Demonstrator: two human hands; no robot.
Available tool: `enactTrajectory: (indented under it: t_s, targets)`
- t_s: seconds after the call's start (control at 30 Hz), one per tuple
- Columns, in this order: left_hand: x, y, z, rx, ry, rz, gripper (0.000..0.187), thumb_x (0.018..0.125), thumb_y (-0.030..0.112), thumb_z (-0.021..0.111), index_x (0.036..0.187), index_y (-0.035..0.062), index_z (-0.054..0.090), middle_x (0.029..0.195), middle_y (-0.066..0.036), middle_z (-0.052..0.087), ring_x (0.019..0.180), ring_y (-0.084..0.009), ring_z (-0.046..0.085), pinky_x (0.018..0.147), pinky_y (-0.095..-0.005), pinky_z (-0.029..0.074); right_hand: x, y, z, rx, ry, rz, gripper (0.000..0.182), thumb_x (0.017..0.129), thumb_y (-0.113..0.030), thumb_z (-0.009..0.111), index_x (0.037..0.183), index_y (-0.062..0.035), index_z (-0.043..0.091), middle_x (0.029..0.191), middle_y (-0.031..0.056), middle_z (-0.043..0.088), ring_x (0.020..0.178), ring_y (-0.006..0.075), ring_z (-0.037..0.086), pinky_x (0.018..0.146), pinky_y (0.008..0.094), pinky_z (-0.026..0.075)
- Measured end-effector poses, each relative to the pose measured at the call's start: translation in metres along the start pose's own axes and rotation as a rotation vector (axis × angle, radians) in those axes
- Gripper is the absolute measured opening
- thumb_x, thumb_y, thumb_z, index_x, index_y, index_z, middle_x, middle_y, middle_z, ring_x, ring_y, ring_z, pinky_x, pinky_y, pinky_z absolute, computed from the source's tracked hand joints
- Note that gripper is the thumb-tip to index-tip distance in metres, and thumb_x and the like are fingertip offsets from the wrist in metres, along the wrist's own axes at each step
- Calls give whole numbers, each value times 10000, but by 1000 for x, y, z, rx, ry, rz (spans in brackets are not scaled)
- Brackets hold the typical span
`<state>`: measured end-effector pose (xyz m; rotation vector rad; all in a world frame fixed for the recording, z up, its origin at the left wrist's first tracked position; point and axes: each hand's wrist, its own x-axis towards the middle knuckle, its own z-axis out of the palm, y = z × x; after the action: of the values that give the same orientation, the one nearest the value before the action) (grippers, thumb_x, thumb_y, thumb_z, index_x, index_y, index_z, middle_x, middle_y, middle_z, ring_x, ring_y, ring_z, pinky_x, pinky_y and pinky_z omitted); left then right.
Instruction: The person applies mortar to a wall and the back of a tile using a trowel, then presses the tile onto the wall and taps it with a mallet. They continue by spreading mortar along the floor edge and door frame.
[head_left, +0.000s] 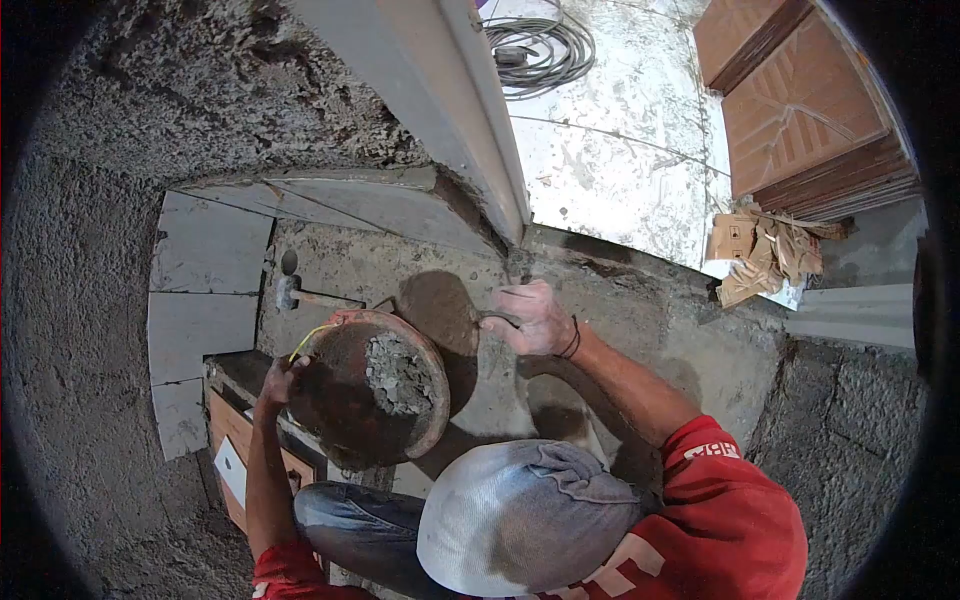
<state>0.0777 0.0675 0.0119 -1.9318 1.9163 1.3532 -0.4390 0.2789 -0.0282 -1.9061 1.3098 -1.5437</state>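
My left hand (pixel 285 378) is closed on the left rim of a round, worn basin (pixel 335 420), which is tilted above the floor. A heap of wet grey mortar (pixel 400 375) lies at the right side inside it. A yellow cord (pixel 312 340) runs from the rim near this hand. To the right of the basin, my right hand (pixel 535 318) is closed around a trowel (pixel 500 318). Only the trowel's dark curved neck shows clearly; I cannot make out its blade. A mallet (pixel 288 292) lies on the floor just beyond the basin.
Pale tiles (pixel 205 290) line the lower wall on the left. A door frame (pixel 470 110) stands ahead. Beyond it are a coiled cable (pixel 550 55), stacked tile boxes (pixel 800 110) and torn cardboard (pixel 765 255). Another box (pixel 240 450) is beside my left arm.
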Motion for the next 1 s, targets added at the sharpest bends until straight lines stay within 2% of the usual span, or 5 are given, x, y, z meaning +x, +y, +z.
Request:
enactTrajectory:
  t_s: [0.23,0.43,0.53,0.73,1.0]
  targets:
    - [7,-8,-2,-46,-25,-56,389,993,409,717,1100,35,720,904,7,673,777,-111,600,650,-311,488,-2,25,-2,-27,239,119,252,903,-177,771,801,-5,618,690,165,557,596,367,570,544,427,438]
    - [24,-47,-3,-185,-49,87,398,979,444,713,960,48,686,773,47,587,697,-82,530,587,-303,413,9,26,-6,-116,171,212,217,946,-169,719,838,14,680,729,150,627,630,333,629,597,406,472]
    - [-6,12,3,-18,-27,17,424,966,472,725,904,56,664,728,51,559,651,-82,497,565,-307,383,15,27,-3,-36,191,195,274,943,-192,736,808,19,626,705,194,575,633,392,599,576,440,444]
    - [10,-14,0,18,4,177,368,963,421,747,875,73,665,689,73,532,597,-78,461,539,-300,358,18,34,-11,52,151,176,286,947,-211,735,807,16,634,685,187,570,594,383,593,552,433,435]
    - [-1,3,2,-39,5,23,374,979,438,727,882,81,672,682,83,528,596,-69,477,535,-295,365,-25,24,6,-42,-74,-13,263,900,-224,770,795,-29,629,666,146,563,581,354,594,547,452,462]
